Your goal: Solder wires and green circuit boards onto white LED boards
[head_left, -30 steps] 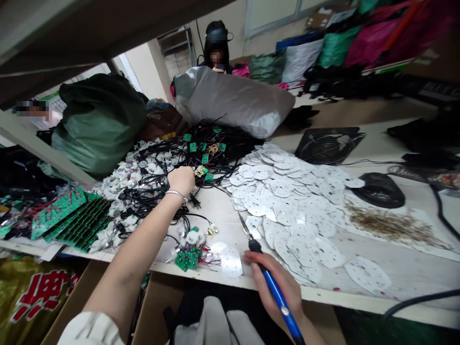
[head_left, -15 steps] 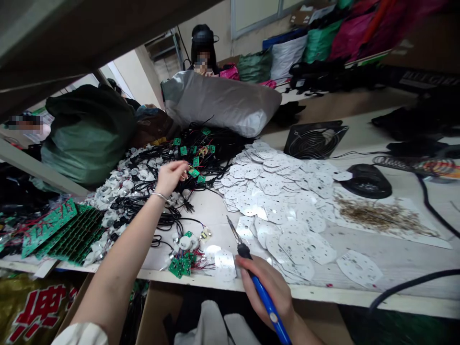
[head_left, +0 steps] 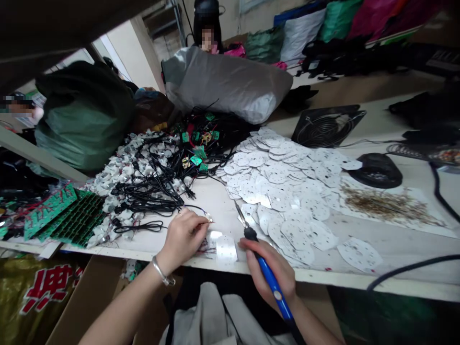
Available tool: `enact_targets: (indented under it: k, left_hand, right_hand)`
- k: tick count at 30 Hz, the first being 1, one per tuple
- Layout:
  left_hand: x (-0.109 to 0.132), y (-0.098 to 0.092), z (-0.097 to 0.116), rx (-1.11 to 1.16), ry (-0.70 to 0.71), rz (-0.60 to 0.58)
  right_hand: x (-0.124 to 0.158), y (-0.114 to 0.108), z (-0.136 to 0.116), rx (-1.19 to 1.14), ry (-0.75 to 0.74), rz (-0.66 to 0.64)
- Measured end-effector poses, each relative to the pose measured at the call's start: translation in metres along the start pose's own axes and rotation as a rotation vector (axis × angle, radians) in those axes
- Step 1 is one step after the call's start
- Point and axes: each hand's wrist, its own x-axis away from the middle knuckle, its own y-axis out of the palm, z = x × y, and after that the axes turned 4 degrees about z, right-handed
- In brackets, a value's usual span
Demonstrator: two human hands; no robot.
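Observation:
My left hand (head_left: 181, 236) pinches a thin wire with a small pale connector (head_left: 207, 222) at its tip, just left of a white perforated circuit board (head_left: 226, 248). Short red wires (head_left: 208, 247) show beside that hand, and whatever they join is hidden behind it. My right hand (head_left: 270, 270) grips a blue soldering iron (head_left: 269, 270), whose thin metal tip (head_left: 239, 212) points away over the table, clear of the board. Behind the iron lies a heap of white perforated boards (head_left: 276, 184). A tangle of black wires (head_left: 154, 189) with small green circuit boards (head_left: 197, 155) lies further left.
A grey sack (head_left: 223, 79) and a green sack (head_left: 82, 115) stand behind the table. A metal-grilled fan (head_left: 327, 127), a black oval object (head_left: 375, 170) and brown scraps (head_left: 384, 203) lie right. A person (head_left: 206, 28) sits beyond. The table's front edge (head_left: 323, 276) runs close to my hands.
My left hand has moved from the wire tangle down toward the table's front edge and now pinches the wire. The green board near the front is hidden. The soldering iron stays in my right hand.

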Motion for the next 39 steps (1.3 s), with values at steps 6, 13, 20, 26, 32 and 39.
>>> enact_targets:
  k: [6,13,20,26,32,39]
  left_hand:
    - [0.019,0.009,0.001,-0.271,0.101,0.025]
    - [0.024,0.011,0.005,-0.341,0.303,0.003]
    - [0.028,0.011,0.008,-0.243,0.322,-0.062]
    - [0.04,0.012,-0.002,-0.287,0.407,-0.141]
    - [0.045,0.018,0.001,-0.23,0.368,-0.054]
    - [0.059,0.04,0.021,-0.149,-0.047,0.026]
  right_hand:
    - [0.009,-0.002,-0.006,-0.046,0.125,0.097]
    - [0.012,-0.002,-0.007,-0.049,0.16,0.182]
    - [0.007,-0.007,-0.008,0.005,0.091,0.041]
    - [0.002,-0.007,-0.01,0.024,0.055,0.015]
    - [-0.001,-0.007,-0.012,0.059,0.029,0.0]
    - [-0.002,-0.007,-0.01,0.039,0.019,-0.073]
